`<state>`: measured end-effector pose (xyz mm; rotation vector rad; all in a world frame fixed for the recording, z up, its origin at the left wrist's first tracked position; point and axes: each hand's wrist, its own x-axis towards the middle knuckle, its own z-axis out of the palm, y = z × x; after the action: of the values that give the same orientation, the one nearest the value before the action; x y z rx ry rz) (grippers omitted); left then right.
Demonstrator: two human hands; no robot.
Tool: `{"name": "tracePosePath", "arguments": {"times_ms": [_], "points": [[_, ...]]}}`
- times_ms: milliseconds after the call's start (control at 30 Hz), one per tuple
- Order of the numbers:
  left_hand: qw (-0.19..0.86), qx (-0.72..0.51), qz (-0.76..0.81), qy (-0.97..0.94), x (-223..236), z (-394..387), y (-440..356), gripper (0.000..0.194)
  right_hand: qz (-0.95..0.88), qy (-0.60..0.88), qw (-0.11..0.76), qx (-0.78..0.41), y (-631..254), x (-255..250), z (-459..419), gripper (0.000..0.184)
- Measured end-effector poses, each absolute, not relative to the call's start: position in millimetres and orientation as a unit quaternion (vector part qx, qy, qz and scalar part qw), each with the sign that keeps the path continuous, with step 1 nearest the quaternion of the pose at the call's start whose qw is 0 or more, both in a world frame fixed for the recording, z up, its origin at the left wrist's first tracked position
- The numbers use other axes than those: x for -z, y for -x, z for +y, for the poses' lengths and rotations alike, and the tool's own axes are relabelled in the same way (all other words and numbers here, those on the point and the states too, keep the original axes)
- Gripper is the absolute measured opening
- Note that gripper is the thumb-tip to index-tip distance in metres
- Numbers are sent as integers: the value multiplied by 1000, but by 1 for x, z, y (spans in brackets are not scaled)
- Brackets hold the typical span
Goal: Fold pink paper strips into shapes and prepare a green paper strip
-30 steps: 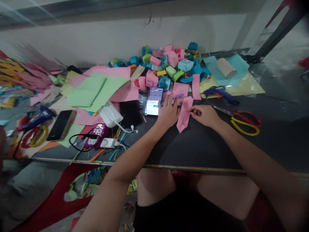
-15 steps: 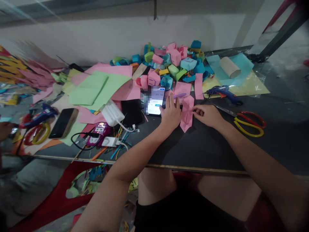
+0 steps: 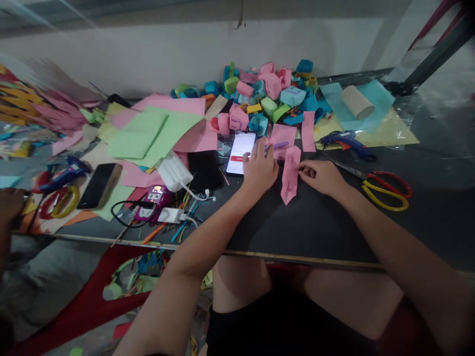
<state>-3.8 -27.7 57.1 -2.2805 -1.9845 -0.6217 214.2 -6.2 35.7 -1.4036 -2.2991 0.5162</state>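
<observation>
My left hand (image 3: 261, 168) lies with its fingers spread, the thumb over the lower right of a lit phone (image 3: 243, 143). The screen is white with a red bar. A purple pen (image 3: 278, 145) lies by the fingertips of that hand. To the right is a creased, folded strip of pink paper (image 3: 290, 178) with pointed ends, flat on the dark table (image 3: 315, 227). My right hand (image 3: 322, 177) has its fingers curled in a pinch at the right edge of this strip. The exact contact of its fingertips is partly hidden.
Red-and-yellow-handled scissors (image 3: 388, 190) and a blue glue gun (image 3: 347, 143) lie right, below a cardboard tube (image 3: 357, 102). Small folded paper pieces (image 3: 272, 86) heap behind. Left are paper sheets (image 3: 148, 131), a white power bank (image 3: 173, 171), a second phone (image 3: 99, 185) and another person's hand (image 3: 11, 205).
The lit phone's screen has gone from a timer with a blue button to white with a red bar. Another person's hand has come in at far left. My hands stay nearly in place.
</observation>
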Motion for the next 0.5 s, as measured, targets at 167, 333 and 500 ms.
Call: {"name": "tracePosePath", "arguments": {"times_ms": [167,333,500], "points": [[6,324,-718,617,-59,10,64,36,-823,499,201,-180,-215,-35,-6,26],[-80,280,-793,536,-65,24,104,42,-825,499,199,-176,-214,-37,-7,25],[-89,214,-817,528,-69,20,97,44,-827,493,205,-174,-214,-37,-7,24]]}}
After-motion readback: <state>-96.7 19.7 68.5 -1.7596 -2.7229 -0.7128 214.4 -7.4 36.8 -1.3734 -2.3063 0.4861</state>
